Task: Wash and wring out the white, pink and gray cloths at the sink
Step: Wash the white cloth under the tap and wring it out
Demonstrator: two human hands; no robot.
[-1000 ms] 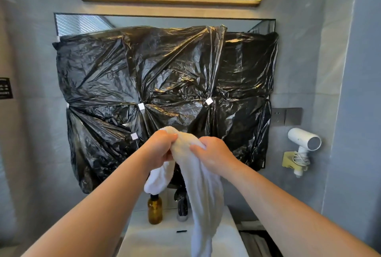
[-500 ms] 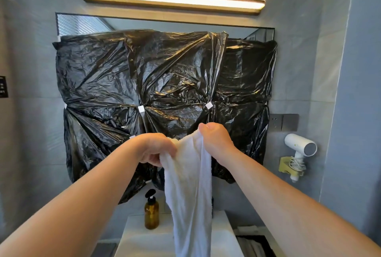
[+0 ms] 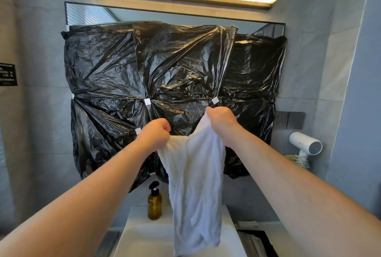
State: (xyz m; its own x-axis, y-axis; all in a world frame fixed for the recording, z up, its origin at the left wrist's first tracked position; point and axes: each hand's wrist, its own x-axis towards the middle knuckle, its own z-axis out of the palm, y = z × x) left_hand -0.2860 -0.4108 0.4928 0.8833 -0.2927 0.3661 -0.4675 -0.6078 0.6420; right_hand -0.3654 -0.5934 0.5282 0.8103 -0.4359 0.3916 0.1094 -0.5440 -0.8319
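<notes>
Your left hand (image 3: 155, 133) is curled tight on one top corner of the white cloth (image 3: 195, 184), and your right hand (image 3: 221, 121), at about 2 o'clock from it and a little higher, pinches the other corner in a closed fist. A second ago the two fists were nearly touching, with the cloth bunched between them. Now you have drawn them apart, so the top edge stretches between them and the cloth hangs open towards 6 o'clock, its lower end over the sink (image 3: 144, 242). The amber soap bottle (image 3: 154, 205) stands at 9 o'clock from the hanging part, just beside it. Behind your hands is the black plastic (image 3: 165, 71) covering the mirror. This spreading suggests you are done wringing the white cloth and are shaking it out. The pink and gray cloths are not in view, so by my judgement most of the task is still ahead.
</notes>
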